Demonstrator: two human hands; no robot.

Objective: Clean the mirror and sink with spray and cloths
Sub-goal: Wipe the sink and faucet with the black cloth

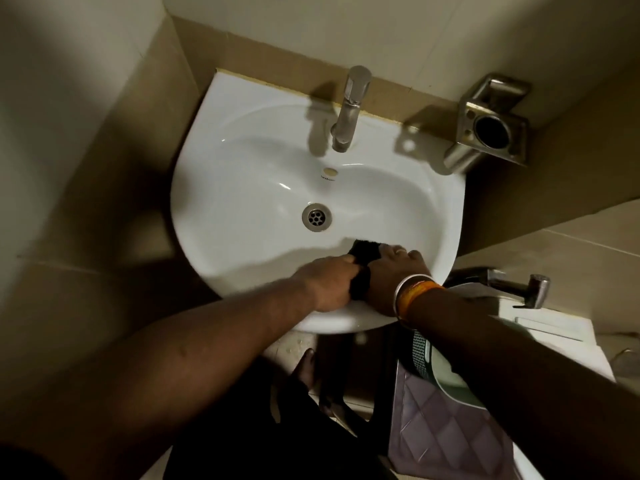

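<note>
Fingers [349,263] of the left hand [329,285] are curling around a black cloth [363,261], gripping its near end at the front rim of the sink [242,161]. Right hand [394,275] is lying over the same cloth, its fingers bending down onto the far end, which is resting on the inner front slope of the basin; how tightly they are closing cannot be told. 2 forearms are reaching in from the bottom edge, the hands touching each other over the cloth. Right wrist is wearing a silver bangle [407,289] and an orange band [420,292] side by side.

Sink: white, wall-mounted, with a round metal drain [316,217] sitting beyond the hands and an overflow hole [330,171] sitting behind it. Metal tap [349,109] is standing upright at the back rim. Metal holder [491,124] is hanging on the wall to the right of the tap. Hand sprayer [516,284] is lying low at the right, beside the basin. Quilted purple item [446,434] is sitting below the right forearm.
</note>
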